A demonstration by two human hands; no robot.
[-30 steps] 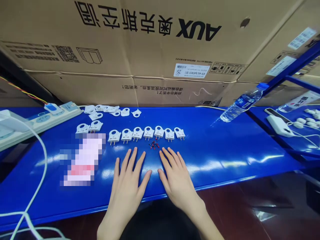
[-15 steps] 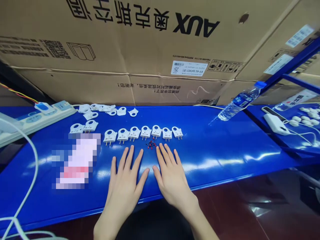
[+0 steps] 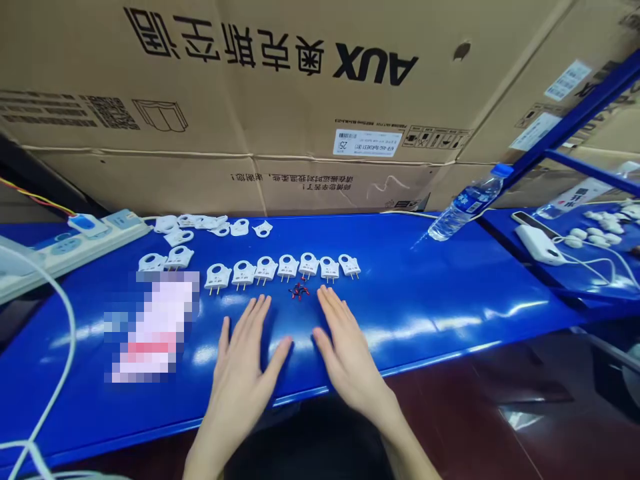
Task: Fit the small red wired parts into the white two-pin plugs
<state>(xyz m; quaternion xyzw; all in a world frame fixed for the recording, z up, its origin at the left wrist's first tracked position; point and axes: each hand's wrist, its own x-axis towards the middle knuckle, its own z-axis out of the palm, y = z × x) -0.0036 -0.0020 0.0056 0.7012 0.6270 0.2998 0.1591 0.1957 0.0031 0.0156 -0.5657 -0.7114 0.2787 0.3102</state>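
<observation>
My left hand point(image 3: 243, 367) is over the blue table point(image 3: 450, 287), fingers stretched out and thumb apart, with nothing in it. My right hand point(image 3: 347, 353) is flat too, its fingers straight and closer together, also holding nothing. Just beyond the fingertips, between the hands, lies a small pile of red and black pieces point(image 3: 299, 291), too small to name. Behind that runs a row of several white two-pin plugs point(image 3: 266, 268), each with a ring-shaped handle and its pins toward me. Two more such plugs point(image 3: 179, 257) lie to the left.
White plug shells point(image 3: 240, 227) lie at the back. A power strip point(image 3: 113, 227) and white cable point(image 3: 70, 347) are on the left, near a pixelated pink item point(image 3: 160, 327). A tilted water bottle point(image 3: 467, 203) stands back right before large cardboard boxes point(image 3: 300, 107). A blue shelf bar point(image 3: 590, 113) crosses right.
The fingers of each hand have drawn closer together, and the hands have moved slightly apart. The right fingertips have shifted away from the red and black pieces. The camera view has turned slightly.
</observation>
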